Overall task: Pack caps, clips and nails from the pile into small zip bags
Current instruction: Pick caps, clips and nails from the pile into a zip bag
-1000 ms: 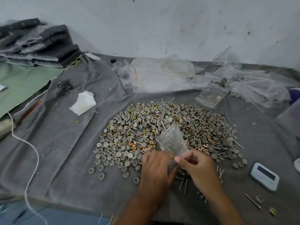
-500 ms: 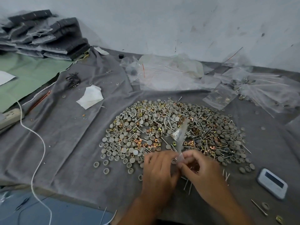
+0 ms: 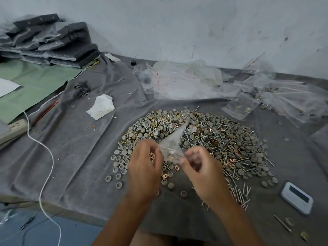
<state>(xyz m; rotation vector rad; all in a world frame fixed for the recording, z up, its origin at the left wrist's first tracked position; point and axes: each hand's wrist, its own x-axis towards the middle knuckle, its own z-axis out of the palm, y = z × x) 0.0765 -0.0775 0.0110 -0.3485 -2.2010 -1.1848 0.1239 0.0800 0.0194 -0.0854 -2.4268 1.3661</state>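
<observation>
The person holds a small zip bag [image 3: 171, 146] up between both hands, just above the near edge of the pile [image 3: 204, 139] of caps, clips and nails. The left hand [image 3: 144, 167] pinches the bag's near left corner with curled fingers, and the right hand [image 3: 200, 167] pinches the near right corner, though that hand is blurred and its fingertips are hard to read. The bag's long axis runs away from the person and a little to the right, its far tip pointing out over the middle of the pile, so the end in the grip is the near one and the free end lies farthest from both hands. A few small pieces show through the plastic close to the fingers. Both hands sit about equally near the bag; the loose nails [image 3: 239, 194] lie beside the right wrist, so I judge that hand the handier one for reaching them
</observation>
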